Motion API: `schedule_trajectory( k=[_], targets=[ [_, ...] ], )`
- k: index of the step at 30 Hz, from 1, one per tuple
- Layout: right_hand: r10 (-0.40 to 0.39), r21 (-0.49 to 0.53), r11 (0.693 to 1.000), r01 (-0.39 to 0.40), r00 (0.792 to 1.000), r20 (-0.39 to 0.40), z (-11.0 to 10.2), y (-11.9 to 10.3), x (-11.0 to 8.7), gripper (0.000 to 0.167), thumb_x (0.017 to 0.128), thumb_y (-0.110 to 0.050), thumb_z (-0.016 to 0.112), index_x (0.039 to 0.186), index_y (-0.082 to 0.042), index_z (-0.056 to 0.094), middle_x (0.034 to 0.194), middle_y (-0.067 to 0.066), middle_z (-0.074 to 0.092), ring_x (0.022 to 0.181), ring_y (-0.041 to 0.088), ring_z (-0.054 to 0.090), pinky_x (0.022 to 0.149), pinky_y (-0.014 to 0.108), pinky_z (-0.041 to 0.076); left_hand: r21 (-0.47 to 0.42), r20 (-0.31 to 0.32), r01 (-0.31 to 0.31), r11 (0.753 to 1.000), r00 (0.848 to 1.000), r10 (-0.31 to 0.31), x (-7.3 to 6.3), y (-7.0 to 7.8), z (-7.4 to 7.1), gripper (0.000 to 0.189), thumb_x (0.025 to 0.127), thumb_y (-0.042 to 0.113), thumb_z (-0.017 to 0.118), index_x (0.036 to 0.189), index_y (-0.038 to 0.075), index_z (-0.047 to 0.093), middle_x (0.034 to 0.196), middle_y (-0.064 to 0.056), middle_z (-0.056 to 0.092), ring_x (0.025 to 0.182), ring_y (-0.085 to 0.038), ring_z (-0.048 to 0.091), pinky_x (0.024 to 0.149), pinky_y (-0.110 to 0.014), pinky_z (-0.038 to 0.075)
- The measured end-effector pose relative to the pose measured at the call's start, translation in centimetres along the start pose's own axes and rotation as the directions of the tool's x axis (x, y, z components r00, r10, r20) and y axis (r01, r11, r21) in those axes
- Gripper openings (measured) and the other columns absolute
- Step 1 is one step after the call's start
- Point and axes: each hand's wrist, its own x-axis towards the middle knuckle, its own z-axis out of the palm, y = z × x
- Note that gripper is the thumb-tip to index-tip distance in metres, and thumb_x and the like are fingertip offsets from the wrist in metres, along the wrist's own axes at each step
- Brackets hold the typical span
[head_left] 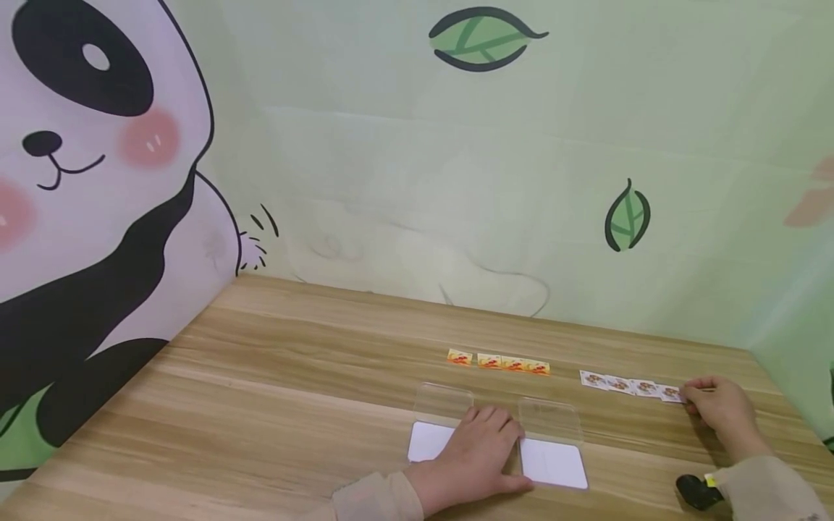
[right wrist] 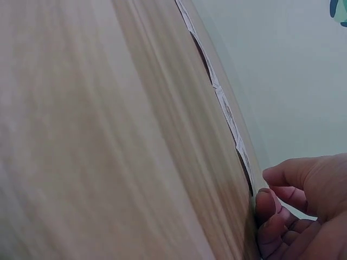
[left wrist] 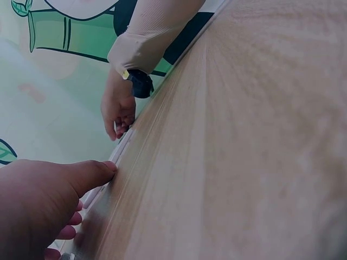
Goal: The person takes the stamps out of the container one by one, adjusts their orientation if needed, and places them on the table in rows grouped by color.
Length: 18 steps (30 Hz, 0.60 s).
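Note:
My left hand [head_left: 478,449] rests between two shallow clear boxes, covering part of the left box [head_left: 430,438]. Its thumb [left wrist: 97,172] touches the near corner of the right box [head_left: 554,463]. Both boxes have transparent lids laid back and white insides. My right hand [head_left: 723,409] is at the right end of a row of small white picture cards [head_left: 630,386], its fingertips at the edge of the last card. In the right wrist view its thumb and bent forefinger stand apart, with no card visible between them.
Farther back lies a row of several small yellow-and-red cards [head_left: 513,363], the leftmost slightly apart. All lie on a wooden table [head_left: 260,405]. Walls with a panda [head_left: 98,145] and leaves border the table. A black device [head_left: 698,492] is at the right wrist.

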Motion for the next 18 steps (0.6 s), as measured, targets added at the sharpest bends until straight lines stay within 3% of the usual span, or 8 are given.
schedule_trajectory(
  k=[18],
  targets=[
    [-0.02, 0.002, 1.0, 0.019, 0.999, 0.035, -0.53, -0.06, -0.47, 0.045, 0.092, -0.021, 0.051, 0.116, 0.016, 0.047, 0.066, -0.009, 0.061, 0.063, 0.005, 0.053, 0.055, 0.025, 0.044, -0.006, 0.007, 0.01, 1.0, 1.0, -0.01, 0.0, 0.02, 0.02, 0.056, 0.079, 0.064, 0.064, 0.113, 0.02, 0.059, 0.119, 0.007, 0.055, 0.119, -0.012, 0.048, 0.106, -0.039, 0.041]
  ],
)
